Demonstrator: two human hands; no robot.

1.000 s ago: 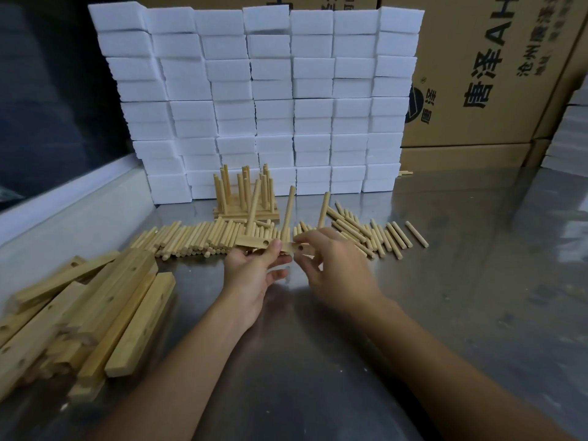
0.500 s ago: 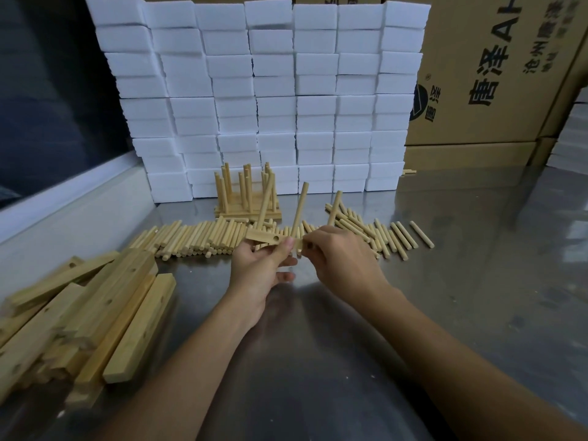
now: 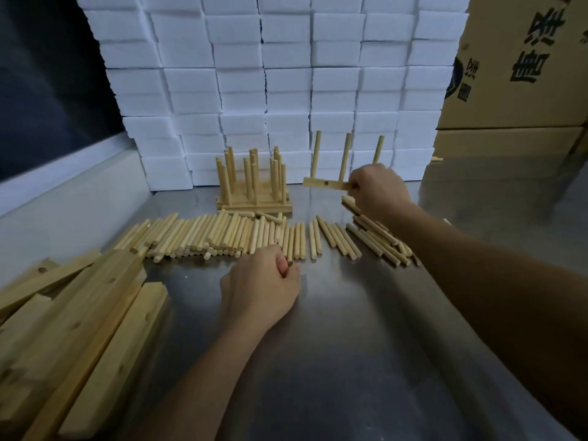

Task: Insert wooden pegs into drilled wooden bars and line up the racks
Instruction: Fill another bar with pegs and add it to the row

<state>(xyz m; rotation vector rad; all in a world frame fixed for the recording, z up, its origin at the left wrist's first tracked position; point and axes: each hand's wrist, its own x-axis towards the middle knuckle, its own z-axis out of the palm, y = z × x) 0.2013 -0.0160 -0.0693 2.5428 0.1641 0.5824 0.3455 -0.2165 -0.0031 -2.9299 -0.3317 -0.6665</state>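
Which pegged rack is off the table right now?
The three-peg rack in the right hand, held up by its right end, right of the finished racks. Those stand together on the steel table, untouched.

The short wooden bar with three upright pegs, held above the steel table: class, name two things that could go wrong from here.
1. The right hand holds the short wooden bar with three pegs by one end only, so it might tip or twist when set beside the finished pegged racks.
2. The left hand sits against the row of loose wooden pegs and could roll them.
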